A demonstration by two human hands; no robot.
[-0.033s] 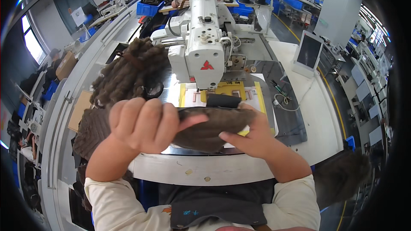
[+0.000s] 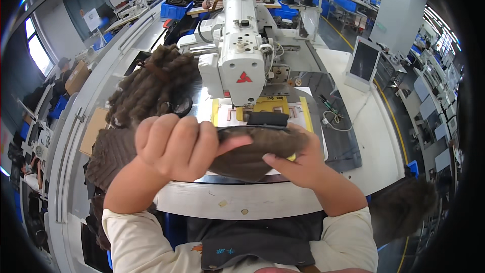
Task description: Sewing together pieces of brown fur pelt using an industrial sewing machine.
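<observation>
A brown plush fabric piece point(image 2: 247, 157) is stretched between my two hands, above the front of a white sewing machine's bed. My left hand point(image 2: 177, 146) is curled tight on its left end, thumb pointing right along the upper edge. On the right end my right hand point(image 2: 302, 161) pinches the piece, thumb on the near side and fingers behind. A black strip or flap point(image 2: 268, 118) stands up along the far edge; how it joins the plush is hidden. Just beyond is the yellow-edged sewing template point(image 2: 270, 105) beneath the white machine head point(image 2: 242, 65).
Left of the machine lie a heap of brown plush pieces point(image 2: 151, 86) and a ribbed brown stack point(image 2: 108, 156). A control screen point(image 2: 365, 58) stands at the right, with small green-handled snips point(image 2: 327, 105) nearer. More brown plush point(image 2: 404, 207) hangs at lower right.
Both hands and the plush piece have shifted slightly to the right. The grip of each hand looks the same.
</observation>
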